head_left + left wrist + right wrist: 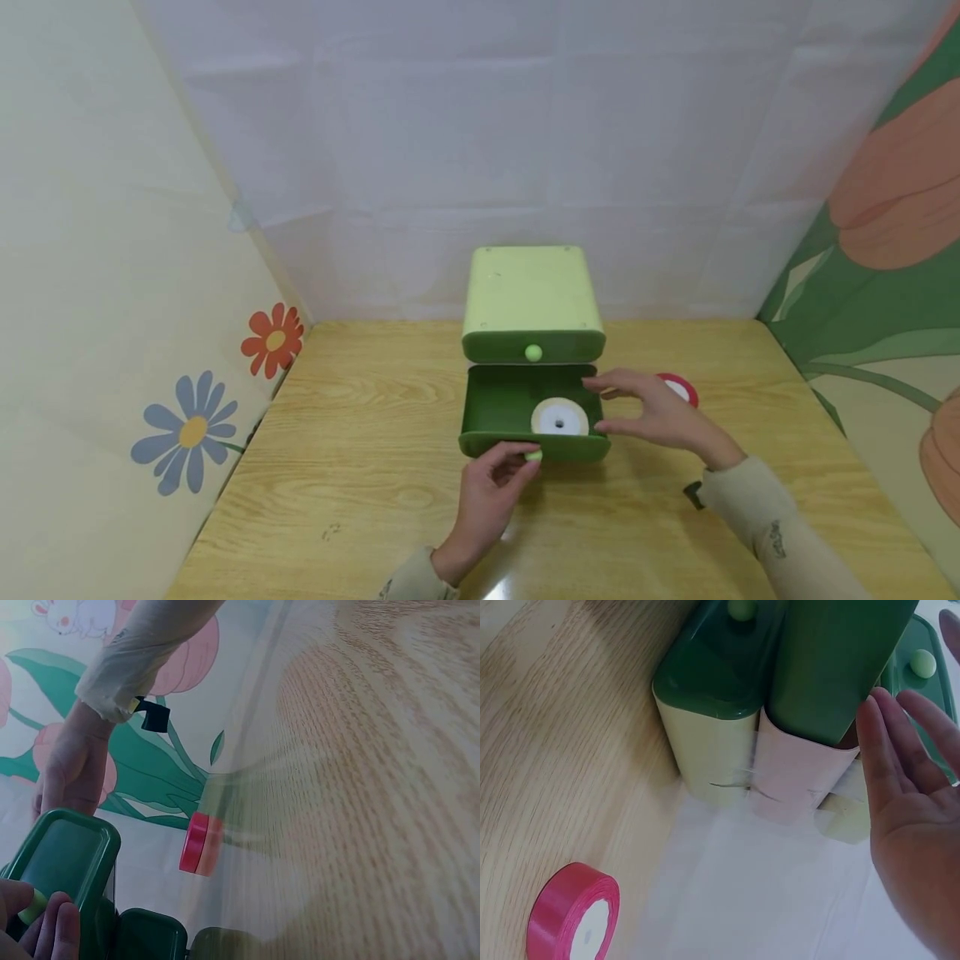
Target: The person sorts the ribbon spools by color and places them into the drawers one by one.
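Note:
A small cabinet (534, 292) with a pale green top and dark green fronts stands on the table, its middle drawer (495, 404) pulled out. My left hand (487, 492) pinches that drawer's light green knob (533, 456) between thumb and fingers. Inside, toward the right, lies a cream ribbon roll (559, 416) with a white core. Over the drawer's right rim is my right hand (660, 408), thumb and fingers spread apart beside the roll with nothing between them. In the right wrist view, the fingertips (877, 712) overlap the drawer's edge.
A red ribbon roll (574, 911) rests on the wooden table (360, 467), behind my right hand in the head view. The closed top drawer has its own round knob (533, 353). White sheeting (420, 150) hangs behind the cabinet, and flower-printed panels (885, 275) flank the table.

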The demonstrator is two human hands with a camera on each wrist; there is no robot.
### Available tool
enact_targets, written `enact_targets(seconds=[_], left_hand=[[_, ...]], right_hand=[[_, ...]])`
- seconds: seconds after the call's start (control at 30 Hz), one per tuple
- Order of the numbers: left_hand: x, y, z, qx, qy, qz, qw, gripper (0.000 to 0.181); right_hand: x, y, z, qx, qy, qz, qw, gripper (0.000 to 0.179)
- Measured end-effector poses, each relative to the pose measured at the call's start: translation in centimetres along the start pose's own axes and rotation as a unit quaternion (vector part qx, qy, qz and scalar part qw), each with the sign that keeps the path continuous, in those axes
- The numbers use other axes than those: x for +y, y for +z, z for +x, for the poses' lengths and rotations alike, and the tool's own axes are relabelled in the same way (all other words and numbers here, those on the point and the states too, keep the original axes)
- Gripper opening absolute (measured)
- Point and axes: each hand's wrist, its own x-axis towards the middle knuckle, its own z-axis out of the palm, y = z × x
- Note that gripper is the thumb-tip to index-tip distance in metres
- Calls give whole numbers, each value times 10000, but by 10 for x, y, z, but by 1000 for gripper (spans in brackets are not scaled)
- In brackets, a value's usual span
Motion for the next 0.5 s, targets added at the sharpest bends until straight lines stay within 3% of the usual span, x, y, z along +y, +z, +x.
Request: enact_targets(seconds=[0.33, 0.5], left_hand=[[0, 0, 0, 25, 53, 30, 10000, 16], [0, 0, 0, 27, 46, 22, 10000, 16]], right_hand=[[-1, -2, -1, 68, 22, -18, 10000, 57], [-5, -9, 3, 576, -415, -175, 9973, 50]])
